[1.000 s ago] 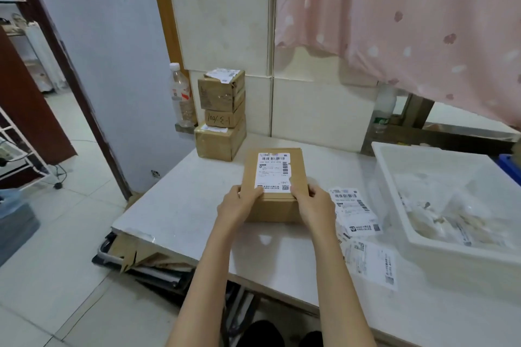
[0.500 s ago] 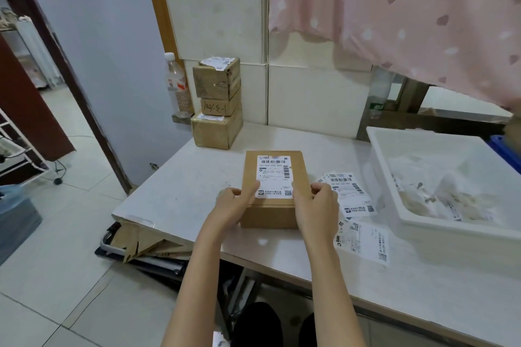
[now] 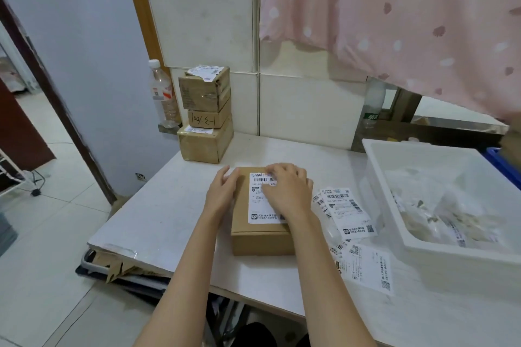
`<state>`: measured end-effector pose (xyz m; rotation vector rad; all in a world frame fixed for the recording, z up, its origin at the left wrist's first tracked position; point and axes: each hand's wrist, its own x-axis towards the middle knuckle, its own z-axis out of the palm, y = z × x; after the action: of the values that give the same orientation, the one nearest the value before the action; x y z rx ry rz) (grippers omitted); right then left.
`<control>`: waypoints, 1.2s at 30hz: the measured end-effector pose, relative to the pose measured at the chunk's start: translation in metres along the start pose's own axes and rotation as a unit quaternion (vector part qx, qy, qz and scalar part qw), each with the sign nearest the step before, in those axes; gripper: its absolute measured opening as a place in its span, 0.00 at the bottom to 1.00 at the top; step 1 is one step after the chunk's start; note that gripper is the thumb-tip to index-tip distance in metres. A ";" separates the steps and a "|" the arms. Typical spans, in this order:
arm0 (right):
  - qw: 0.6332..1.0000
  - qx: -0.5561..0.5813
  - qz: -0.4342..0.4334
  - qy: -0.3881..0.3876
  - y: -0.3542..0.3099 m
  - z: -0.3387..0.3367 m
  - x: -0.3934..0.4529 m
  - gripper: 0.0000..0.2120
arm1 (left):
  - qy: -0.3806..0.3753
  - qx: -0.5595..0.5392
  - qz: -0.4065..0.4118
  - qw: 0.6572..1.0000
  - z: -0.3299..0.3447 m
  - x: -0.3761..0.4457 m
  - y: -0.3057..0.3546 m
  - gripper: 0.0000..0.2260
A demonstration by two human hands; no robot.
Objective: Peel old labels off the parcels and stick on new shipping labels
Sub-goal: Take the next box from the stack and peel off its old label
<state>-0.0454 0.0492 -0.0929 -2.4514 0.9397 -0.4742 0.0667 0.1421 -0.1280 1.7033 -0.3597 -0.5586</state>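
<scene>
A flat brown cardboard parcel lies on the white table in front of me. A white shipping label covers most of its top. My right hand lies flat on the label, fingers reaching its far edge near the barcode. My left hand rests with straight fingers against the parcel's left top edge. Several loose shipping labels lie on the table just right of the parcel.
A stack of three brown boxes stands at the table's back left, with a clear plastic bottle beside it. A white plastic bin of bagged items fills the right side. A pink curtain hangs above it.
Both hands have left the parcel's near corners. The right hand slid forward over the label to its far edge, and the left hand moved up along the left edge.
</scene>
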 end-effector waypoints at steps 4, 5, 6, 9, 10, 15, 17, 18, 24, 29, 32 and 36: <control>1.000 -0.022 0.001 0.014 0.004 0.000 -0.006 0.20 | -0.025 0.016 0.014 0.999 0.002 -0.001 0.000 0.13; 1.000 -0.025 0.009 0.014 0.005 -0.001 -0.008 0.20 | -0.023 0.008 0.018 1.000 0.002 -0.002 -0.002 0.11; 0.999 -0.030 0.019 0.013 0.005 -0.003 -0.010 0.20 | -0.019 0.004 0.021 1.000 0.003 -0.004 -0.005 0.10; 0.998 -0.037 0.033 0.026 0.003 -0.004 -0.013 0.17 | 0.004 0.002 0.033 0.999 0.006 -0.013 -0.011 0.09; 0.998 -0.038 0.020 0.042 0.003 -0.004 -0.014 0.16 | 0.013 -0.001 0.041 0.999 0.007 -0.017 -0.013 0.09; 0.996 -0.026 -0.076 0.043 0.002 0.004 -0.014 0.10 | 0.018 -0.020 0.075 0.997 0.007 -0.030 -0.025 0.07; 0.997 -0.004 -0.074 0.025 0.003 0.006 -0.016 0.08 | 0.029 -0.030 0.086 0.995 0.009 -0.034 -0.027 0.07; 0.997 0.000 -0.073 0.028 0.003 0.007 -0.017 0.08 | 0.038 -0.034 0.091 0.995 0.010 -0.036 -0.028 0.07; 0.997 0.019 -0.059 0.045 0.002 0.011 -0.016 0.07 | 0.059 -0.056 0.084 0.993 0.014 -0.038 -0.029 0.07; 0.997 0.035 -0.053 0.049 0.004 0.013 -0.015 0.07 | 0.063 -0.058 0.092 0.992 0.015 -0.038 -0.029 0.06; 0.996 0.042 -0.052 0.051 0.005 0.013 -0.015 0.07 | 0.059 -0.060 0.089 0.992 0.015 -0.039 -0.030 0.12; 0.997 0.024 -0.054 0.050 0.004 0.013 -0.015 0.07 | 0.060 -0.051 0.091 0.993 0.016 -0.040 -0.029 0.13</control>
<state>-0.0522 0.0605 -0.1077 -2.4617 0.8280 -0.6538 0.0232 0.1561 -0.1522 1.5777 -0.3890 -0.3348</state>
